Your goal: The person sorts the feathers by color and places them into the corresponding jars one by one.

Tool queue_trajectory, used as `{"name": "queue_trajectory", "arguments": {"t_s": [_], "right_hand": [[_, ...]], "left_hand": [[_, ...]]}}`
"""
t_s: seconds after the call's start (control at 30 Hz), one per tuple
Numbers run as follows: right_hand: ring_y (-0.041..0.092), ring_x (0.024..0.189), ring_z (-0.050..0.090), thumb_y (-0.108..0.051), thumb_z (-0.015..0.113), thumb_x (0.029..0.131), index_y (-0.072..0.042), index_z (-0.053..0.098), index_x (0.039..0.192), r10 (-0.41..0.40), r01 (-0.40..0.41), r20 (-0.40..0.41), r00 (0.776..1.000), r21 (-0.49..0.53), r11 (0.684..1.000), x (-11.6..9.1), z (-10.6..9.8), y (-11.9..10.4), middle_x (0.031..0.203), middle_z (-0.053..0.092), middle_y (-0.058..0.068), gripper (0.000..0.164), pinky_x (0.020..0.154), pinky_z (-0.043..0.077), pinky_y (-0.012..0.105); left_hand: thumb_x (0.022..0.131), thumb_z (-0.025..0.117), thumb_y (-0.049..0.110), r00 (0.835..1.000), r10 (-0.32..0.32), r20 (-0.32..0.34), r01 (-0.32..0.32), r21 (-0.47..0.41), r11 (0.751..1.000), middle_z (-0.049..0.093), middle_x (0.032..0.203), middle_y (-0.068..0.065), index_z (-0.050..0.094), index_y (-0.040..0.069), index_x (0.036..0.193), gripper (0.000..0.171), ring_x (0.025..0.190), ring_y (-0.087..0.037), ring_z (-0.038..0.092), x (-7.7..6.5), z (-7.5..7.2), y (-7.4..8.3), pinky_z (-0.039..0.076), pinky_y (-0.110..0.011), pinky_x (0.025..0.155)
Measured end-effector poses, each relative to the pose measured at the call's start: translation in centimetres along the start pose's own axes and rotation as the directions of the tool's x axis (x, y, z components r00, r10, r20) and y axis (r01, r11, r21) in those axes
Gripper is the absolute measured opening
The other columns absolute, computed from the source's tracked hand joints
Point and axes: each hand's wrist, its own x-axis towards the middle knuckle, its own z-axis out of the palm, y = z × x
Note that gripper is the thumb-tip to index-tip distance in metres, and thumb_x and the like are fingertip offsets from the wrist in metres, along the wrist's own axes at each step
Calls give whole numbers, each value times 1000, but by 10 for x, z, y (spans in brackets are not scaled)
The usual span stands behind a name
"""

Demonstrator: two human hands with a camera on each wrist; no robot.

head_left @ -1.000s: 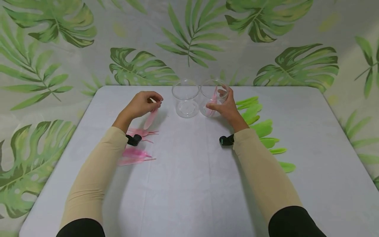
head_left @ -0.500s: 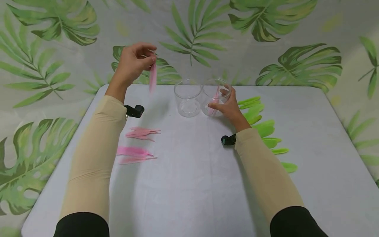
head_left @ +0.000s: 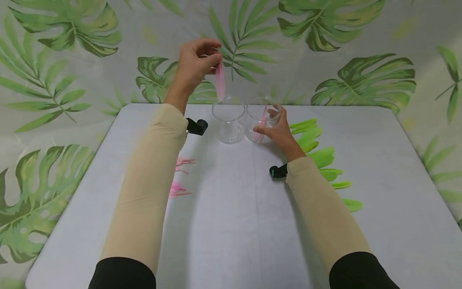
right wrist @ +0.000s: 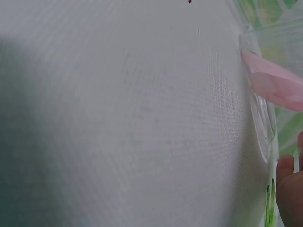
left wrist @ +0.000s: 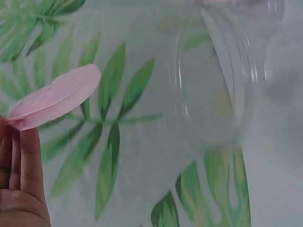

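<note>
High over the far table edge, my left hand (head_left: 198,62) pinches a pink feather (head_left: 220,82) by its quill end, and the feather hangs down. Its vane spreads out pale pink in the left wrist view, beside the fingers. Just below the feather's tip is the rim of the left clear cup (head_left: 229,120). My right hand (head_left: 276,127) grips the right clear cup (head_left: 251,128) round its side, thumb in front and fingers behind. Inside that cup lean pink feathers (head_left: 262,120), which the right wrist view shows close through the clear wall.
On the white table (head_left: 223,224), pink feathers (head_left: 183,161) lie at left, partly hidden by my left sleeve (head_left: 151,172). Several lime-green feathers (head_left: 321,156) lie in a column at right, partly behind my right forearm. A leaf-print cloth (head_left: 245,24) backs the table.
My left hand has lifted the pink feather from low over the table's left side, then carried it right to above the left cup. The right hand stays on its cup.
</note>
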Motion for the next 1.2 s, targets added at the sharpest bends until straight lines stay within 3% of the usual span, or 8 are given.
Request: {"name": "queue_trajectory", "arguments": {"t_s": [0.13, 0.37, 0.63, 0.83, 1.0, 1.2], "right_hand": [[26, 150, 27, -22, 84, 79, -25, 12, 155, -7, 7, -9, 1000, 8, 1000, 7, 0, 13, 162, 27, 6, 105, 122, 27, 48], [24, 149, 29, -23, 84, 79, -26, 13, 155, -46, 45, -31, 998, -15, 999, 10, 3, 17, 161, 30, 6, 103, 122, 28, 47], [25, 146, 32, -22, 83, 80, -26, 13, 154, -16, 16, -31, 999, -5, 1000, 9, 3, 16, 160, 31, 7, 102, 122, 29, 46], [25, 141, 38, -22, 84, 79, -28, 13, 153, -15, 14, -39, 999, -11, 1000, 11, 3, 19, 157, 34, 5, 102, 119, 33, 45], [25, 139, 40, -22, 84, 79, -27, 13, 154, -10, 9, -26, 1000, -18, 1000, 11, 2, 17, 157, 35, 6, 103, 119, 34, 44], [27, 141, 39, -19, 84, 78, -20, 11, 155, 9, -9, -7, 1000, 0, 1000, -1, 1, 0, 157, 36, 11, 106, 119, 33, 43]], "left_hand": [[92, 67, 6, 1000, 4, 29, -2, -47, 999, 66, 95, 2, 68, 5, 120, 28, 84, -14, 67, 2, 27, -10, 59, -28, 78], [93, 67, 4, 999, 36, -14, -38, -169, 985, 65, 89, 3, 68, 1, 116, 24, 81, -14, 68, -1, 64, -35, 60, -30, 79], [93, 67, 7, 998, -22, 58, 29, -128, 991, 65, 94, 1, 67, 1, 117, 24, 87, -14, 69, -8, 99, -60, 60, -29, 81], [94, 66, 6, 989, -35, 142, 48, -89, 995, 65, 94, -2, 67, -1, 116, 23, 82, -13, 67, -13, 110, -72, 61, -31, 79], [95, 65, 7, 983, -74, 171, 87, -71, 994, 65, 95, -1, 67, 2, 116, 23, 84, -14, 67, -16, 113, -78, 61, -31, 80], [95, 65, 9, 976, -112, 189, 125, -59, 990, 65, 98, -2, 66, 4, 120, 25, 90, -17, 67, -18, 115, -78, 61, -31, 82]]}}
